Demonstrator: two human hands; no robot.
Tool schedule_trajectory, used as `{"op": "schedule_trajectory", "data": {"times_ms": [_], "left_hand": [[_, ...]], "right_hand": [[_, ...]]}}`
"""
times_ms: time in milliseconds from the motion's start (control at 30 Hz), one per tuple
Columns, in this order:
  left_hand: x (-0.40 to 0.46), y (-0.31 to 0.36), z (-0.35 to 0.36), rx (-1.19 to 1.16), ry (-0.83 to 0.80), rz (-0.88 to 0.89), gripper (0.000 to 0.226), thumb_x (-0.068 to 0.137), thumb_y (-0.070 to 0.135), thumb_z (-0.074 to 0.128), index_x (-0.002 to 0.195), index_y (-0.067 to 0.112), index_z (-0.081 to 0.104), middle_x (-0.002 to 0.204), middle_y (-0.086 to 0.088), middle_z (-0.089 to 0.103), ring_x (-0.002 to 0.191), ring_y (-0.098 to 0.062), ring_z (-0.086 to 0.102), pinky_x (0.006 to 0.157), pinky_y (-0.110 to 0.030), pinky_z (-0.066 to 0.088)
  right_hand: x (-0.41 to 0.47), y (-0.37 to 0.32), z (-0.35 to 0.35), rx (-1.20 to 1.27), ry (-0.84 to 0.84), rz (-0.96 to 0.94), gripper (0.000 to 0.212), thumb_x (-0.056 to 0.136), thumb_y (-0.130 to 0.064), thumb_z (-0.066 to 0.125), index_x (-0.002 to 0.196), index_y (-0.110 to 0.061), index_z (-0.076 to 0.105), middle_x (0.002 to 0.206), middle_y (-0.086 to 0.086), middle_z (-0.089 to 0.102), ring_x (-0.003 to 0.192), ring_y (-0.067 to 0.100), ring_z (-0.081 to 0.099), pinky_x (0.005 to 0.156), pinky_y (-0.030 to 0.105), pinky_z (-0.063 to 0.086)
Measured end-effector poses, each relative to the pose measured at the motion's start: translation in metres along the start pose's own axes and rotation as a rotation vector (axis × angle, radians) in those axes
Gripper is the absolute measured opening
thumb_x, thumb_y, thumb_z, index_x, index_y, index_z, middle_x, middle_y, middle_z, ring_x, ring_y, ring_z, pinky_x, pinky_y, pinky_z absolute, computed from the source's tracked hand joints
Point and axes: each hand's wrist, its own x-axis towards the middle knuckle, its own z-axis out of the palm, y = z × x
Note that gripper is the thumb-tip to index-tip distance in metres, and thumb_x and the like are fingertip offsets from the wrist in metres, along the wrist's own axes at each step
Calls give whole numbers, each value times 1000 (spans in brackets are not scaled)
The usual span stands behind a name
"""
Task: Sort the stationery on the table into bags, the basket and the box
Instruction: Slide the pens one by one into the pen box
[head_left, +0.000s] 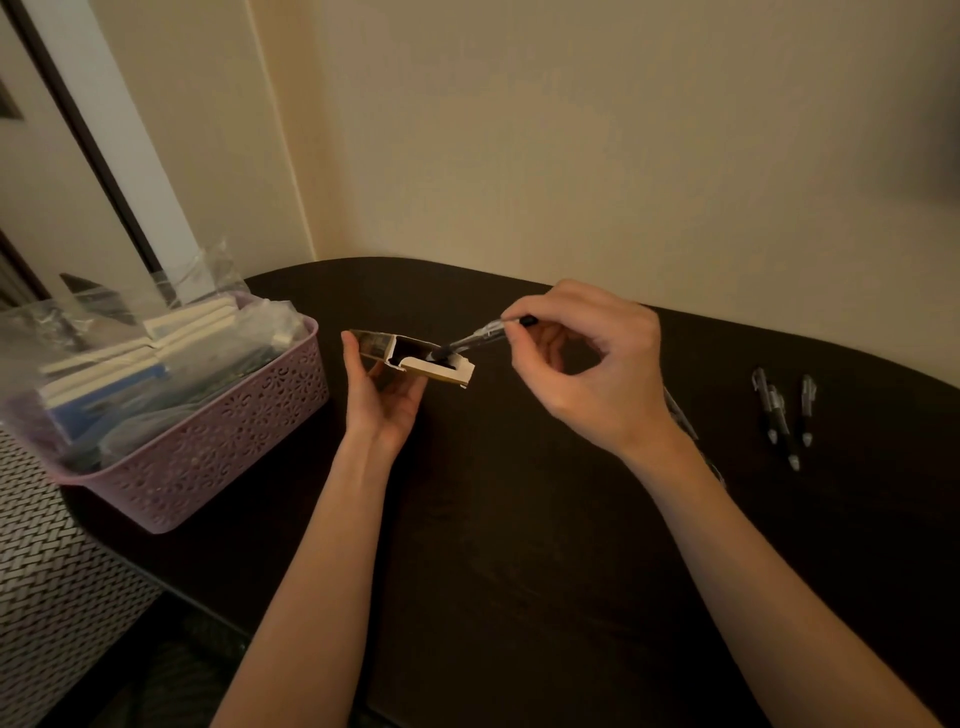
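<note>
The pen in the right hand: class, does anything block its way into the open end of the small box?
Nothing visible does. The right hand holds the pen with its dark end already at the open end of the small box, which the left hand holds above the table. The opening's flap does not cover it.

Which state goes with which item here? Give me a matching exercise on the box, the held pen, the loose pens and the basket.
Items:
1. small box
2. pen
3. loose pens
4. pink basket

States:
A. lying on the dark table, far right
B. pinched in the right hand, tip at the box opening
C. filled with bagged stationery, at the table's left edge
D. held open in the left hand

Pairs: 1-D, 2-B, 3-A, 4-C
</note>
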Motion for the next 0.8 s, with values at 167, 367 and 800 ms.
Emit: {"op": "schedule_trajectory", "data": {"times_ms": [167,367,800], "left_hand": [[3,0,-2,35,-34,3,76,77,56,71,132,7,50,126,-20,60,110,-33,65,95,-42,54],[3,-1,-2,116,-81,0,78,79,59,68,134,8,48,129,-19,59,112,-32,64,94,-40,54],[10,-4,-6,286,-161,12,64,81,63,63,119,13,49,133,-25,53,116,-38,60,102,-49,48]], "right_hand": [[-10,12,14,-27,-42,-21,12,85,-1,67,96,0,73,84,8,68,69,5,60,60,13,48],[-21,24,28,-104,-189,43,21,88,-8,66,108,-6,71,91,3,66,71,8,60,60,22,52],[-31,39,33,-165,-259,99,18,87,-11,66,103,-7,72,99,3,67,81,12,64,65,29,57]]}}
